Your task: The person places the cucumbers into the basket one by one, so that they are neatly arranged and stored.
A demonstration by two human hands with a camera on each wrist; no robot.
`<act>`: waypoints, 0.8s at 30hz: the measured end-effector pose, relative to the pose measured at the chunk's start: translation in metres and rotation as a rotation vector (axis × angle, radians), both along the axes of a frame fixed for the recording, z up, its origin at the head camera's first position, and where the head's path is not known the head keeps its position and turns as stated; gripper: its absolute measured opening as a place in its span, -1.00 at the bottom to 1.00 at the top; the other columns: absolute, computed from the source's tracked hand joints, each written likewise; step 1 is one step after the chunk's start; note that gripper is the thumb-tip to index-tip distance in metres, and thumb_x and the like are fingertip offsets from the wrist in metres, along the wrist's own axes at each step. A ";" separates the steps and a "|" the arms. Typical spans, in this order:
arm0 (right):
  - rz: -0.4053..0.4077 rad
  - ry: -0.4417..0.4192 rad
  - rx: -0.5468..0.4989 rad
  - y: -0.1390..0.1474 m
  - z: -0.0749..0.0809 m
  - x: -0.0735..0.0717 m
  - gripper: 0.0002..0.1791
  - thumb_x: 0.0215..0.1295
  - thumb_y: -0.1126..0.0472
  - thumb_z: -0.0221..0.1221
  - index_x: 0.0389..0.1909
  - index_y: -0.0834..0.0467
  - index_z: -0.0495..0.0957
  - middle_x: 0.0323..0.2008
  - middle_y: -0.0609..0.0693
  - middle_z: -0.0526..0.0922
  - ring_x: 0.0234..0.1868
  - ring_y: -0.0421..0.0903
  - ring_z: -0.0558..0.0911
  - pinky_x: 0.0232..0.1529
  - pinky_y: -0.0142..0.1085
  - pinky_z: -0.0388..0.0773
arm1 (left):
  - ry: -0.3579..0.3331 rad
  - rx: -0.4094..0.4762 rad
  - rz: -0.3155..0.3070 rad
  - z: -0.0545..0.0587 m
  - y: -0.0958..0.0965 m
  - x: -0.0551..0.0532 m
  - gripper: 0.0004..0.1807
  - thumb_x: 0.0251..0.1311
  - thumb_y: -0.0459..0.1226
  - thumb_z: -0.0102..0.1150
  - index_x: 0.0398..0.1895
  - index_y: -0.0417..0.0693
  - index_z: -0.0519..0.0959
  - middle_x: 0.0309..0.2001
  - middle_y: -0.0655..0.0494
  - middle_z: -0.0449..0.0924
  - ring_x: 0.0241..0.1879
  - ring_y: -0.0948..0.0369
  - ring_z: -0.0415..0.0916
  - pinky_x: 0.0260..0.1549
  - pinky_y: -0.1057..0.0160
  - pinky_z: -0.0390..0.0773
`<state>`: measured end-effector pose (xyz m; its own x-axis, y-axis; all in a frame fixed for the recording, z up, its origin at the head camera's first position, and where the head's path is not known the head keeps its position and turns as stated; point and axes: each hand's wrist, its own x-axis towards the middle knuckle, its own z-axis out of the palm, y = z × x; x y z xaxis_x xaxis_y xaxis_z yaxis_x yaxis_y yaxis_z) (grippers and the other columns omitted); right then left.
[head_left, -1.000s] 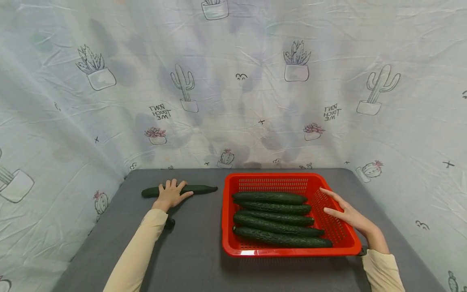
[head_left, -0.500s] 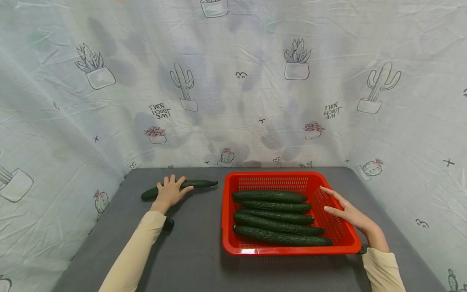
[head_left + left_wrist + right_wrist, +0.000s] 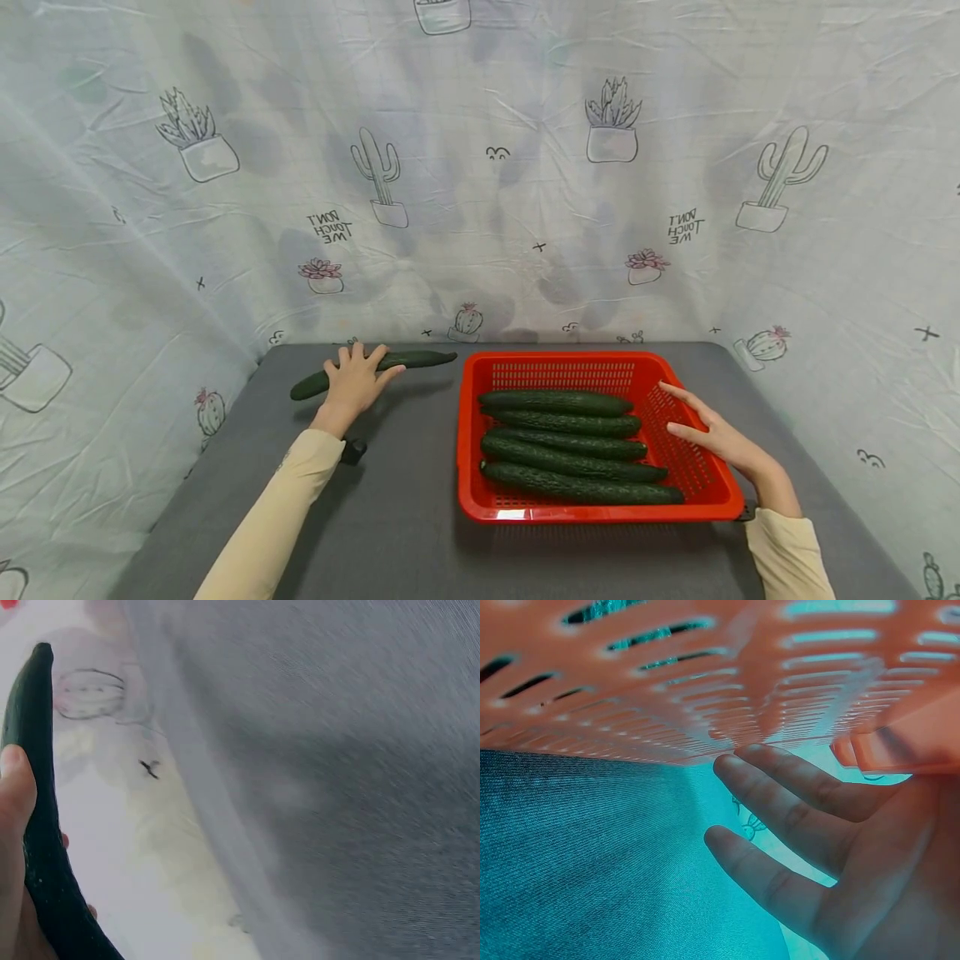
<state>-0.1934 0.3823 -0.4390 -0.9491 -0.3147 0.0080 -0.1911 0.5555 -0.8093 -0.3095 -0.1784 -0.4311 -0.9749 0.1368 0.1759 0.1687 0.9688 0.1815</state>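
My left hand (image 3: 351, 383) grips a dark green cucumber (image 3: 416, 359) from above, at the back left of the table. In the left wrist view the thumb lies across the cucumber (image 3: 49, 862) and fingertips show on its far side; a shadow falls below it. My right hand (image 3: 723, 442) holds the right rim of a red plastic basket (image 3: 585, 514), thumb and forefinger over the inner side. The right wrist view shows the other fingers (image 3: 772, 817) stretched along the outside, under the slotted wall. Several cucumbers (image 3: 581, 485) lie side by side in the basket.
The grey table (image 3: 405, 517) ends at a hanging cloth (image 3: 450, 192) printed with cacti, which closes off the back and both sides. A strip of bare wall mesh (image 3: 678, 450) shows inside the basket at the right.
My left hand has raised the cucumber off the table and moved it slightly back; its right end has tilted up. My right hand and the basket have stayed put.
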 end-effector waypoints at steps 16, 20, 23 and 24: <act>0.002 -0.002 0.005 -0.002 0.002 0.000 -0.28 0.34 0.18 0.05 0.44 -0.02 -0.05 0.43 0.20 -0.14 0.36 0.33 -0.13 0.01 0.44 -0.04 | 0.042 0.079 0.022 0.037 0.041 0.023 -0.32 0.21 0.28 -0.19 0.26 0.12 0.30 0.04 -0.32 0.26 0.05 -0.28 0.12 -0.07 -0.40 0.06; -0.002 -0.006 0.009 -0.002 0.002 0.000 -0.28 0.34 0.17 0.05 0.44 -0.03 -0.05 0.43 0.21 -0.15 0.36 0.34 -0.13 0.01 0.44 -0.04 | -0.008 0.067 0.019 0.046 0.054 0.028 -0.31 0.21 0.30 -0.22 0.28 0.13 0.28 0.09 -0.32 0.24 0.10 -0.28 0.09 -0.02 -0.41 0.05; -0.003 -0.009 0.008 -0.001 0.002 0.000 -0.28 0.34 0.17 0.05 0.44 -0.04 -0.05 0.43 0.21 -0.17 0.36 0.34 -0.13 0.00 0.44 -0.04 | -0.028 0.056 0.007 0.050 0.064 0.031 -0.30 0.21 0.30 -0.23 0.30 0.16 0.26 0.10 -0.32 0.23 0.09 -0.26 0.09 -0.03 -0.39 0.07; -0.002 -0.009 0.006 -0.001 0.002 0.000 -0.28 0.34 0.17 0.05 0.44 -0.04 -0.06 0.43 0.21 -0.17 0.36 0.34 -0.14 0.00 0.44 -0.04 | -0.032 0.050 0.002 0.052 0.067 0.032 -0.30 0.20 0.31 -0.24 0.30 0.16 0.26 0.10 -0.31 0.24 0.09 -0.25 0.10 -0.04 -0.37 0.08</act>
<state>-0.1935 0.3816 -0.4374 -0.9496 -0.3133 -0.0019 -0.1833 0.5604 -0.8077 -0.2776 -0.1114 -0.3792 -0.9803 0.1269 0.1512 0.1603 0.9587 0.2351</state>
